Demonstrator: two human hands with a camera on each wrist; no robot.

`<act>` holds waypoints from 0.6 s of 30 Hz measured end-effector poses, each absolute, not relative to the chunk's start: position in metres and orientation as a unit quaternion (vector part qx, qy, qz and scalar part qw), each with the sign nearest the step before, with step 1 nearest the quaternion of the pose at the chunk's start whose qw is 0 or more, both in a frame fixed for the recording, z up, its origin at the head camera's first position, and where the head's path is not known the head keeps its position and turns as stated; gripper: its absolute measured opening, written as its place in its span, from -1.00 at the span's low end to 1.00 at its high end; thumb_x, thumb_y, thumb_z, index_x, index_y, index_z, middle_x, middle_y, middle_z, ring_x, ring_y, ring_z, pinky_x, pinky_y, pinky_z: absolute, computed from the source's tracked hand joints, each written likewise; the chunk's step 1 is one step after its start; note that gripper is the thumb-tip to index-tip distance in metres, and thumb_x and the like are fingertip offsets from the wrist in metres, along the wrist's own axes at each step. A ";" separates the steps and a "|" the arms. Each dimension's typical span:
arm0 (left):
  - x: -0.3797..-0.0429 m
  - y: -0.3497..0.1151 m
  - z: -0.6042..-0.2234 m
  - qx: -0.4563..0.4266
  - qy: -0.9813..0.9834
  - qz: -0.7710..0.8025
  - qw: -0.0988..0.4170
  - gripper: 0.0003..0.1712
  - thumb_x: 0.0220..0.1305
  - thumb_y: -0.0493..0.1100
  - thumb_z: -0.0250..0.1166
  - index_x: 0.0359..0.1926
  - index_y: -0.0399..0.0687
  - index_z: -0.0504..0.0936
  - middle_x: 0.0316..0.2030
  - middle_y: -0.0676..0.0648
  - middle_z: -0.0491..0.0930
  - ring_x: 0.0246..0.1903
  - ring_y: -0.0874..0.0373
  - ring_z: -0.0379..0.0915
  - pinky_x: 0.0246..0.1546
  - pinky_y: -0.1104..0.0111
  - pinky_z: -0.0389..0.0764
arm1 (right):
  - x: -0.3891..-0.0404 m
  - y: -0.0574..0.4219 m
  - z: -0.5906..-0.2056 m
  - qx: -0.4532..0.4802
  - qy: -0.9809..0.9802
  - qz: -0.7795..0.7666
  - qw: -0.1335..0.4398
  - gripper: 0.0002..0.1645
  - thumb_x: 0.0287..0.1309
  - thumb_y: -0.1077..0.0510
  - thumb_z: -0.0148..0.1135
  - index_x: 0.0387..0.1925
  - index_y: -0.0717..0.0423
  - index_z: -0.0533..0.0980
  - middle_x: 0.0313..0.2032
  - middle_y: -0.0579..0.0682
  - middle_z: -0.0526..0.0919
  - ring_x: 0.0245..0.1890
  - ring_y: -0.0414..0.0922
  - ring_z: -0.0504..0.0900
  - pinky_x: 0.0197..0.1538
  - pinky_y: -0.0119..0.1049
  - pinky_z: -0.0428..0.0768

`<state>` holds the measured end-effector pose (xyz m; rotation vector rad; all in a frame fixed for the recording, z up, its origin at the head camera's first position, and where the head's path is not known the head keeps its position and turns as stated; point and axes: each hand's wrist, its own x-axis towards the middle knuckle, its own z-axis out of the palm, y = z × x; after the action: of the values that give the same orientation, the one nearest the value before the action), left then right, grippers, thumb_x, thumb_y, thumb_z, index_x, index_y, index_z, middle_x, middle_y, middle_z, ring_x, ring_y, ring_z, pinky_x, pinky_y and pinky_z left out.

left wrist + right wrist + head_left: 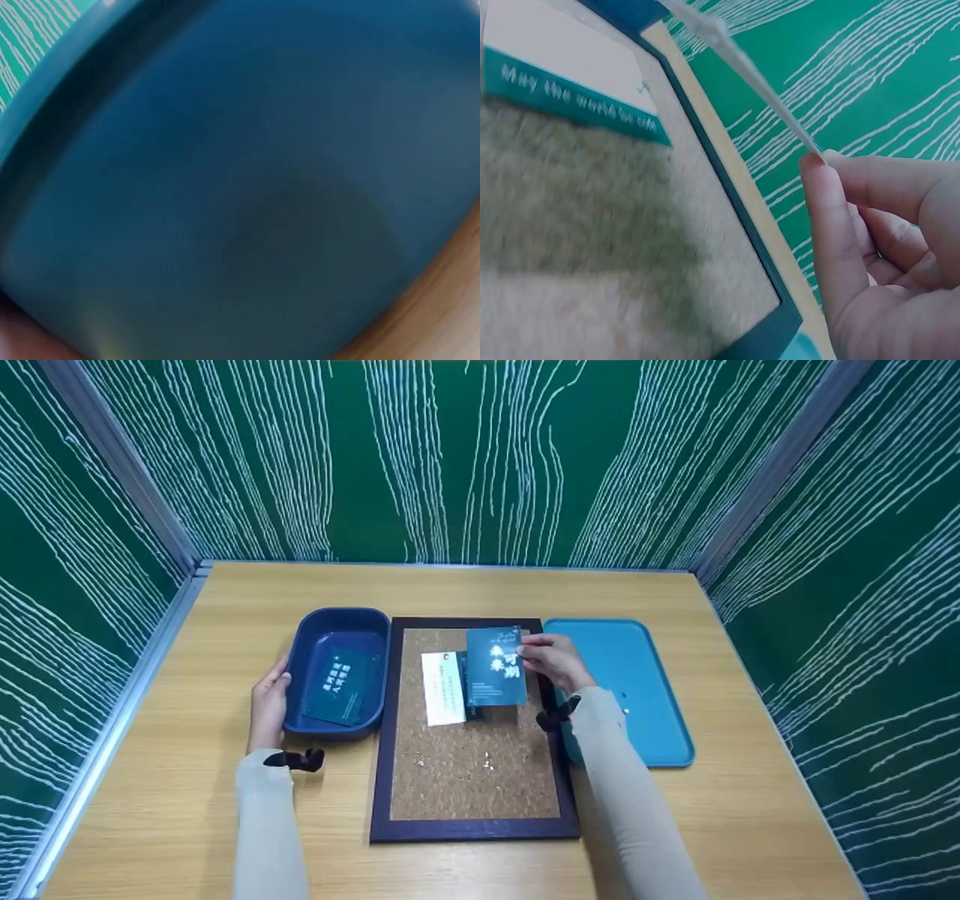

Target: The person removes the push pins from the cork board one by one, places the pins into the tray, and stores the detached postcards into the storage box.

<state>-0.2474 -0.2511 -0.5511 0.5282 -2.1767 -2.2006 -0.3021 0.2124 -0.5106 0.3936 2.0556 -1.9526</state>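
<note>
Pale sleeves lie nearest the head camera; toward 12 o'clock over the dark-framed cork board, the right hand holds a teal rectangular card; dipping, it could nudge the white card at 9 o'clock. Left wrist: pressure from the left hand, whose curl I cannot tell, might skid the blue plastic basin. Right wrist: fingers clamp one edge only, inviting a twist.

Soft shadow crosses the corkboard, blurred in the right wrist view.
</note>
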 end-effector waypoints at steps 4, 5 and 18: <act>-0.247 -0.251 -0.551 0.165 -0.694 -0.701 0.000 -0.47 0.53 -0.23 -0.21 0.46 0.03 0.13 0.49 0.06 -0.03 0.51 0.19 -0.28 0.51 0.29 -0.17 | -0.304 0.201 -0.503 0.131 0.713 -0.675 0.136 -0.58 0.14 0.30 0.30 0.06 0.26 0.52 -0.09 0.11 0.61 -0.25 -0.18 0.67 -0.02 -0.28 0.67; -0.247 -0.251 -0.550 0.165 -0.693 -0.702 -0.001 -0.47 0.53 -0.22 -0.21 0.46 0.04 0.12 0.50 0.06 -0.04 0.51 0.19 -0.28 0.51 0.29 -0.17 | -0.305 0.198 -0.502 0.132 0.714 -0.674 0.136 -0.60 0.14 0.29 0.30 0.05 0.24 0.53 -0.09 0.11 0.61 -0.25 -0.17 0.67 0.03 -0.23 0.66; -0.246 -0.251 -0.548 0.180 -0.686 -0.704 -0.022 -0.47 0.54 -0.17 -0.25 0.47 0.14 0.08 0.50 0.13 -0.11 0.51 0.22 -0.34 0.51 0.28 -0.18 | -0.305 0.151 -0.495 0.134 0.689 -0.699 0.136 -0.74 0.12 0.24 0.34 -0.10 0.10 0.63 -0.08 0.10 0.65 -0.13 -0.05 0.68 0.01 -0.22 0.66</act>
<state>-0.2462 -0.2507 -0.5477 0.5728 -2.1870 -2.2440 -0.3055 0.1512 -0.4946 0.3884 1.9947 -2.0236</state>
